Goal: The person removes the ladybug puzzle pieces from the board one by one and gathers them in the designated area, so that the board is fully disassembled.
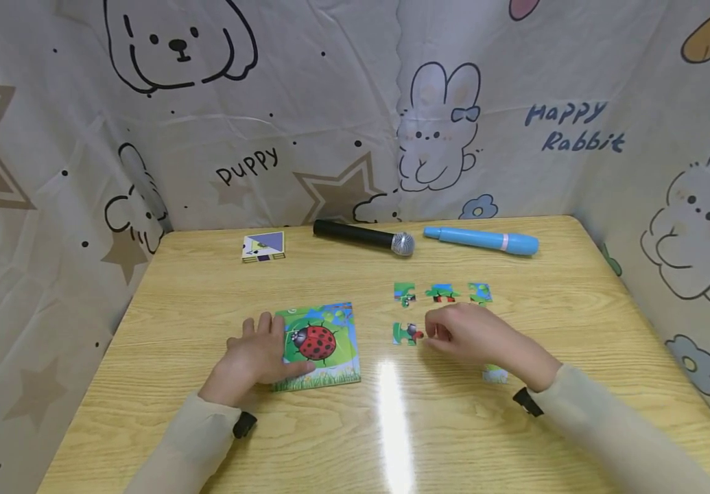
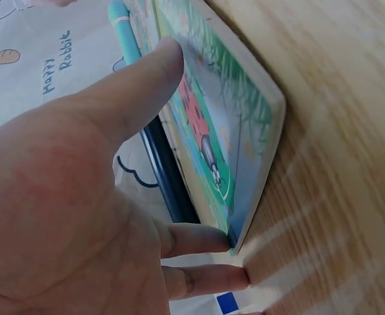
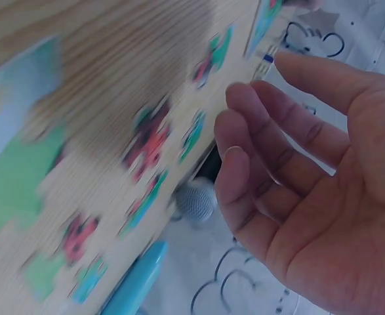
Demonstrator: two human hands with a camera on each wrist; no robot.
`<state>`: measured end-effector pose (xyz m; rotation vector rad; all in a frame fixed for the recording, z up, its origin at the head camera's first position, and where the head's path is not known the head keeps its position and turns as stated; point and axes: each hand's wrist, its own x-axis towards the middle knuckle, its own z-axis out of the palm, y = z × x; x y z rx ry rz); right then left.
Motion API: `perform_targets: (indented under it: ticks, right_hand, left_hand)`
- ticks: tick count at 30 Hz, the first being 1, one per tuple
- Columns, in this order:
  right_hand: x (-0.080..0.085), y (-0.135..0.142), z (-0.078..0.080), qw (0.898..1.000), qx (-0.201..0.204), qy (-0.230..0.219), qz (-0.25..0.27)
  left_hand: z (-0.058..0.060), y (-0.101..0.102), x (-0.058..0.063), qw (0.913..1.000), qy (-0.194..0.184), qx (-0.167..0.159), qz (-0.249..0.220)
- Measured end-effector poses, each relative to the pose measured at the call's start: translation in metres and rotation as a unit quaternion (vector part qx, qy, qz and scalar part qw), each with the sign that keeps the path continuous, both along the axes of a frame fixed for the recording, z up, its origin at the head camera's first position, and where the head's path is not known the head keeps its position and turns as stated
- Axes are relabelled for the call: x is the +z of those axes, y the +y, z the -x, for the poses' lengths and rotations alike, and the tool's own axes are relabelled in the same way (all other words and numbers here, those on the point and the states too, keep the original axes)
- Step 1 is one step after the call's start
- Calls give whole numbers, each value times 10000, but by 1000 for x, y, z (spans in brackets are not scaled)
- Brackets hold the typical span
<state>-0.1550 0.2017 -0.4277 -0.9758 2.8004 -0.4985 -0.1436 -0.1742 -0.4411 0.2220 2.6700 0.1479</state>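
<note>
A square board with a red ladybug picture (image 1: 317, 342) lies left of the middle of the table. My left hand (image 1: 256, 353) rests on its left side, the thumb over the picture and the other fingers fairly straight by the edge. Over several loose jigsaw pieces hovers my right hand (image 1: 468, 334), its fingers loosely bent and nothing seen between them in the right wrist view. Nearest its fingertips is a green and black piece (image 1: 403, 334). A red and black piece (image 3: 151, 141) lies on the table, mostly hidden by that hand in the head view.
Three pieces stand in a row behind, including a green and blue one (image 1: 404, 292). A pale piece (image 1: 494, 374) shows below the right wrist. At the back lie a small patterned block (image 1: 263, 245), a black microphone (image 1: 357, 235) and a blue microphone-shaped stick (image 1: 481, 239). Printed cloth encloses the table.
</note>
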Motion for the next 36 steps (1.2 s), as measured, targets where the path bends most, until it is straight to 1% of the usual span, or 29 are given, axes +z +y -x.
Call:
perform_targets:
  ticks: [5, 10, 15, 18, 22, 26, 29, 32, 36]
  right_hand:
    - [-1, -29, 5, 9992, 267, -27, 283]
    - [-2, -72, 7, 9981, 486, -187, 342]
    - [-7, -115, 2, 9962, 747, -418, 142]
    - [-12, -137, -3, 9947, 935, -433, -15]
    - [-20, -158, -9, 9936, 1041, -428, -122]
    - [-24, -175, -15, 9948, 910, -349, -297]
    - [-24, -183, -19, 9958, 736, -279, -465]
    - [-23, -188, -22, 9963, 575, -330, -548]
    - [-22, -190, -21, 9969, 317, -562, -445]
  left_hand:
    - [2, -8, 2, 9997, -105, -85, -223]
    - [6, -17, 5, 9991, -210, -168, -319]
    - [8, -19, 6, 9987, -215, -211, -401]
    - [6, -18, 6, 9986, -156, -239, -449]
    - [5, -16, 6, 9985, -82, -214, -495]
    - [4, -15, 5, 9988, -68, -118, -462]
    - [4, -14, 5, 9992, -75, -79, -390]
    - [4, -13, 5, 9994, -74, -54, -327]
    - [5, -12, 5, 9996, -59, -46, -282]
